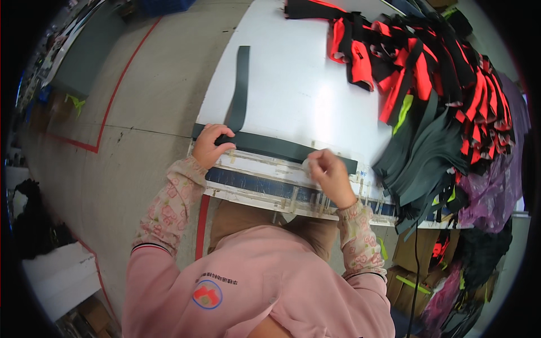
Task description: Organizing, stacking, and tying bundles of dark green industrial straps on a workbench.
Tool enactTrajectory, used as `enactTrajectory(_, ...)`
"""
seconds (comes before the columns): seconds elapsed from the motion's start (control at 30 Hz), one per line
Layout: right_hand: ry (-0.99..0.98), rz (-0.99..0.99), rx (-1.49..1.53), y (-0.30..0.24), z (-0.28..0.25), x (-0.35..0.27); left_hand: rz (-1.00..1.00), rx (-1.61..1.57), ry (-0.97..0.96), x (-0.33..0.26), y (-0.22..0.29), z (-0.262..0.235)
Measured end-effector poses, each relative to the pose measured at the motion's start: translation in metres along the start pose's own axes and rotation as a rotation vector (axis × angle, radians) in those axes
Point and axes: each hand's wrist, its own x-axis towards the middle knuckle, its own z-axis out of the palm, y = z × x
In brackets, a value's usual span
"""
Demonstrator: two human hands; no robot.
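A long dark grey-green strip (270, 145) lies along the near edge of the white table. Another strip (241, 84) of the same colour runs away from its left end toward the far side. My left hand (211, 146) is at that left end, its thumb and forefinger bent about the strip. Over the strip's right part, my right hand (331, 176) is closed in a pinch. A small whitish piece (306, 165) shows at its fingertips, too blurred to name.
Black and bright red fabric pieces (417, 62) are heaped on the table (287, 73) at the far right. Nearer lies a pile of loose grey-green strips (420, 149). Purple plastic (490, 186) hangs at the right edge; cardboard boxes (414, 253) stand below.
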Motion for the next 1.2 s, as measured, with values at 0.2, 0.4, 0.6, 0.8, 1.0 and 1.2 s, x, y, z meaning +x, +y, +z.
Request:
enactTrajectory(0.2,-0.535,0.142,-0.006,-0.021,0.031,0.017,-0.088,-0.107,0.027,0.001,0.0,0.005)
enactTrajectory(0.4,-0.057,-0.253,-0.142,-0.03,0.092,0.061,-0.12,-0.163,0.161,0.003,0.001,0.012)
enactTrajectory(0.6,-0.117,-0.285,-0.177,-0.009,0.138,0.071,-0.018,-0.039,0.075,0.002,0.001,0.007)
enactTrajectory(0.8,-0.076,-0.23,-0.232,-0.018,0.144,0.071,-0.026,-0.021,0.08,-0.001,0.001,0.008)
enactTrajectory(1.0,-0.086,-0.226,-0.197,-0.009,0.138,0.07,-0.017,-0.007,0.081,0.001,0.005,0.009)
enactTrajectory(1.2,0.005,-0.012,-0.057,0.006,0.037,0.047,-0.007,-0.02,0.072,0.002,0.0,0.012)
